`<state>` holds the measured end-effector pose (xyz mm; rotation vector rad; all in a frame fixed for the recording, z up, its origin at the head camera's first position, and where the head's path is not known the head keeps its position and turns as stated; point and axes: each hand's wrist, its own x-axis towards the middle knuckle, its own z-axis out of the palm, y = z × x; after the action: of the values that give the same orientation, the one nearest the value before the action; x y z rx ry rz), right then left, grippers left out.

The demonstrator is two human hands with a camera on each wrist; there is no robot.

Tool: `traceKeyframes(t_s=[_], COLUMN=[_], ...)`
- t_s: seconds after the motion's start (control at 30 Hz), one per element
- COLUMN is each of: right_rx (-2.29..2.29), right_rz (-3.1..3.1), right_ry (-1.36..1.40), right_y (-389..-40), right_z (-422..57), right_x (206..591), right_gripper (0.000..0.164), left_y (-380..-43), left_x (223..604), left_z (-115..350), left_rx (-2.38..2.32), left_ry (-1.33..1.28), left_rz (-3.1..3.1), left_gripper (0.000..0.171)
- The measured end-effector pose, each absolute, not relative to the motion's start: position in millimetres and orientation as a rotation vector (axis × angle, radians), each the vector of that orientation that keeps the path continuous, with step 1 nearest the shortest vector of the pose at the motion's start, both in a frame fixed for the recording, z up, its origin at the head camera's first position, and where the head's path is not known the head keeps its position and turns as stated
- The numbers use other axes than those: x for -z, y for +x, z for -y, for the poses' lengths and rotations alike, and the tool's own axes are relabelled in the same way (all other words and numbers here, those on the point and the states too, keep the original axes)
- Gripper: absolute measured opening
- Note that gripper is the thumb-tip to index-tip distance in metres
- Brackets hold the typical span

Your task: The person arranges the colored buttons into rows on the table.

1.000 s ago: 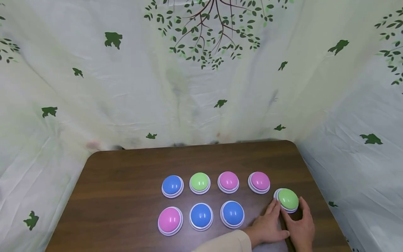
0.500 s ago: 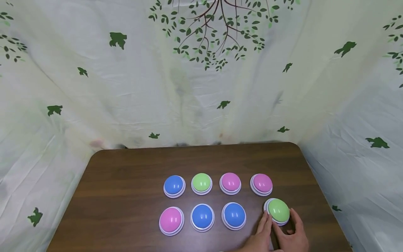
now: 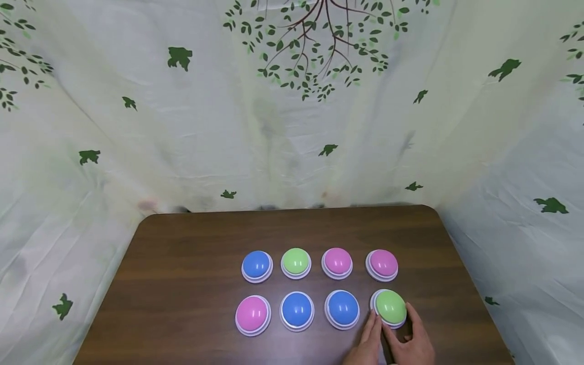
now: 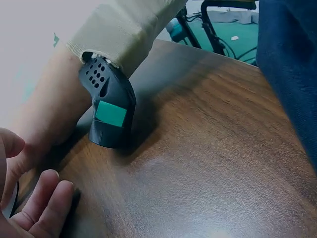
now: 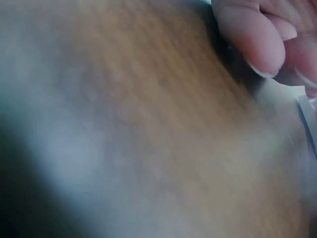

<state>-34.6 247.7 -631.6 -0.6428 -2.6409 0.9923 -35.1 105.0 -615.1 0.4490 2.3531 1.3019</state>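
A green dome button (image 3: pixel 391 306) with a white round base lies at the right end of the front row in the head view. My right hand (image 3: pixel 412 339) holds it between thumb at the near side and forefinger at the right side. Straight fingers of my left hand (image 3: pixel 365 344) touch the base's near left edge. To its left is a blue button (image 3: pixel 343 308), and behind it a pink button (image 3: pixel 383 263). In the left wrist view, left fingers (image 4: pixel 47 203) show at the lower left. The right wrist view is blurred, with right fingers (image 5: pixel 252 42) at top right.
Another blue button (image 3: pixel 297 310) and a pink button (image 3: pixel 253 315) continue the front row. Behind stand blue (image 3: pixel 256 265), green (image 3: pixel 295 262) and pink buttons (image 3: pixel 337 262). The brown table (image 3: pixel 182 284) meets a leaf-printed white curtain (image 3: pixel 205 126).
Both hands have slid the green button left and toward the near side, from right of the rows into line with the front row. The other buttons keep their places; the head view shifts slightly.
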Motion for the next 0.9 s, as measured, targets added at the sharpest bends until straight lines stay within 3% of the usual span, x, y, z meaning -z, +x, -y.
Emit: traceKeyframes(t_s=[0.1,0.27,0.37,0.6,0.73,0.9], right_rx=[-0.959,-0.938,-0.927,-0.925,-0.979,-1.053], right_rz=[2.612,2.589,2.594,2.607,2.615,2.628], right_ry=[-0.621,-0.613,-0.607,-0.624,-0.636,-0.571], right_y=[-35.0,-35.0,-35.6,-38.1,-36.2,-35.9], right_z=[-245.9,-243.9,-244.0,-241.6,-240.5,-246.6], right_x=[636.1,639.1,638.6,635.5,632.2,629.5], right_gripper=[0.081,0.083,0.083,0.083,0.084,0.093], left_y=[-36.1,-36.5,-37.5,-31.4,-13.4,-21.3], left_x=[619.7,634.6,624.6,578.9,570.7,593.1], left_z=[-95.3,-60.0,-32.8,44.2,83.9,142.3], left_rx=[-1.321,-1.285,-1.208,-1.644,-1.961,-1.709], left_ry=[0.590,1.064,1.153,0.882,0.672,0.311], left_rz=[-2.328,-2.272,-2.233,-1.896,-2.329,-3.238], left_gripper=[0.080,0.066,0.056,0.041,0.028,0.056])
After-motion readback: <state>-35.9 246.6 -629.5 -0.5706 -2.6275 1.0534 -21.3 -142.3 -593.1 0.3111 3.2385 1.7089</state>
